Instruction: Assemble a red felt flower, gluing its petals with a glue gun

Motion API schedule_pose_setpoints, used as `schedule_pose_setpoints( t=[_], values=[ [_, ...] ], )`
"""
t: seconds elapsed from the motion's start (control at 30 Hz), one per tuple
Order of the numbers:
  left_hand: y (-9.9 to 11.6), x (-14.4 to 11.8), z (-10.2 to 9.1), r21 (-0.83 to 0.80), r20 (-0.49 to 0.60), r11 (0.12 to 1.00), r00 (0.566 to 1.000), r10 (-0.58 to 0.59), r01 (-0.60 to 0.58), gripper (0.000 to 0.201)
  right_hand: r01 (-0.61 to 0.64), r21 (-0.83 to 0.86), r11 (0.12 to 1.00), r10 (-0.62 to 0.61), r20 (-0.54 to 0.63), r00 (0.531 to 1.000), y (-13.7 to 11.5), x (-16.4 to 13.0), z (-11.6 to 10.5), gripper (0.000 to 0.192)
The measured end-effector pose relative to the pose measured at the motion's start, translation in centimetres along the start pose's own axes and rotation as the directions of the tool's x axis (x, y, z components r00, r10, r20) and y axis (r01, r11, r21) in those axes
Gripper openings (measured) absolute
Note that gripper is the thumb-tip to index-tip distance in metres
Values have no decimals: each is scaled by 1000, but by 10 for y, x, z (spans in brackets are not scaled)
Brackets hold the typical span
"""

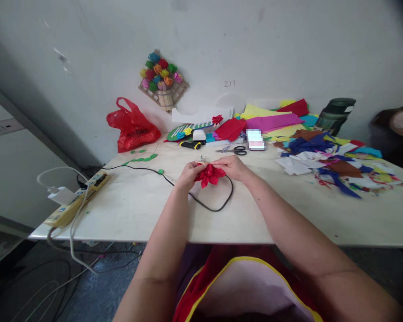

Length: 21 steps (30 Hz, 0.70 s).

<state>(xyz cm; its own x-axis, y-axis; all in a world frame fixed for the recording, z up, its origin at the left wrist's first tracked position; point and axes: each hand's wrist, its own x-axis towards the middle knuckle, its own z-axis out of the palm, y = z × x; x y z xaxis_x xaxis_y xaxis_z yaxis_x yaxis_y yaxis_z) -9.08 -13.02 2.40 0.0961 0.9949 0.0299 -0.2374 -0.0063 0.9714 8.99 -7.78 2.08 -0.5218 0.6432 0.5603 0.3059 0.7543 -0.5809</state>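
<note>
Both your hands, left hand (189, 173) and right hand (234, 167), close their grip on a red paper flower (209, 175) above the pale bench (137, 210), over a black cable (218, 206). Paper scraps (332, 163) crowd its right; grey wall (87, 53) behind.

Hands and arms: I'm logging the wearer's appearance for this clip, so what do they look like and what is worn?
Both the left hand and right hand are bare, with forearms uncovered: no sleeves, gloves, watch or rings visible. Lower down, a red garment with yellow trim shows.
</note>
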Motion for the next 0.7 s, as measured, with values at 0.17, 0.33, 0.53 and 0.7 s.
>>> schedule_pose_setpoints(
  t=[0.17,0.33,0.53,0.7],
  values=[
    [1,2,-1,-71,-30,997,999,24,-26,22,-6,87,996,10,-36,999,-2,0,0,21],
    [-1,5,-1,-105,-84,994,996,18,-27,10,6,95,995,0,-61,998,-2,1,0,20],
    [0,2,2,-94,-89,992,993,72,-81,34,24,35,999,-21,-70,997,1,1,0,22],
    [-1,2,2,-35,-94,996,992,79,-83,27,27,-1,1000,-27,-73,997,2,0,1,24]
  ],
)
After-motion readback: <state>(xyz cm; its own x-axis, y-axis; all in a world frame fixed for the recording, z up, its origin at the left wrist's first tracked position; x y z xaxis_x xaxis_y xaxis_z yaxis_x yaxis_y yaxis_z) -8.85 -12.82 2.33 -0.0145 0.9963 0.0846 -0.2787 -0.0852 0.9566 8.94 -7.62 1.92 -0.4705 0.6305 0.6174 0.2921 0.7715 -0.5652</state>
